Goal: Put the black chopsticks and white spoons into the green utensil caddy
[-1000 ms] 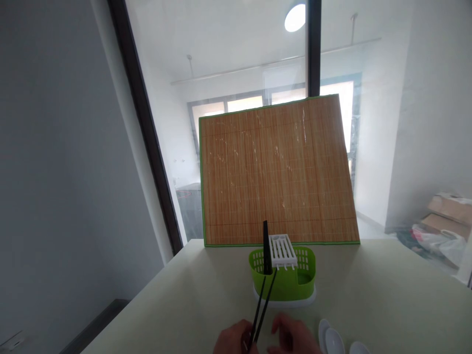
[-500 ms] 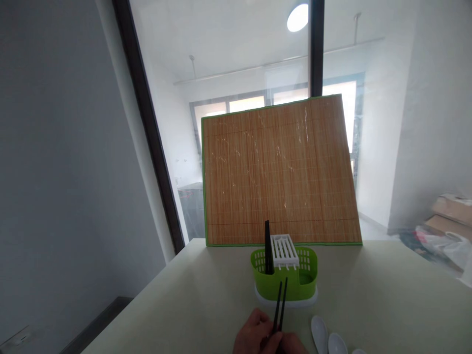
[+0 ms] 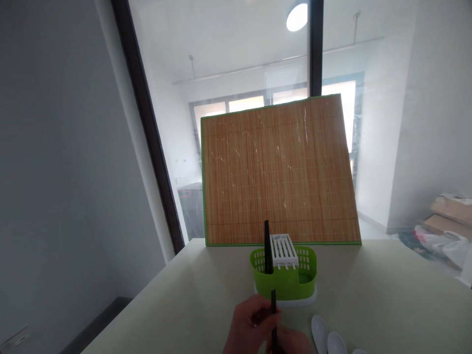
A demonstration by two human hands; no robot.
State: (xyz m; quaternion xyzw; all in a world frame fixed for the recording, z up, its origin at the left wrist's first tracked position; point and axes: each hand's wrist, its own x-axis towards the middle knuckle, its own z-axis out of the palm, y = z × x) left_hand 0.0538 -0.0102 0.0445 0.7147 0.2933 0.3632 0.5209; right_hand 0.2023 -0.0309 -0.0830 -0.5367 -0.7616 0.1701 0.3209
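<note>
A pair of black chopsticks (image 3: 273, 307) stands nearly upright at the bottom centre, its two sticks close together. My left hand (image 3: 249, 319) pinches them around the middle between thumb and fingers. Lower down, my right hand (image 3: 295, 340) is closed about their lower part, mostly behind the left hand and cut by the frame's edge. Just beyond my hands is a green cutlery holder (image 3: 282, 287) on a white base, with a white slatted piece (image 3: 283, 250) across its top. More black chopsticks (image 3: 267, 246) stand in its left compartment.
White spoons (image 3: 319, 330) lie on the pale table (image 3: 177, 305) to the right of my hands. A bamboo mat (image 3: 280, 172) with a green border leans upright at the table's far edge, against a glass partition. Boxes and bags (image 3: 446, 231) sit beyond the table at right.
The two chopsticks, spread slightly apart before, are now together and more upright, with their tips lower and further left. My left hand has moved up around them.
</note>
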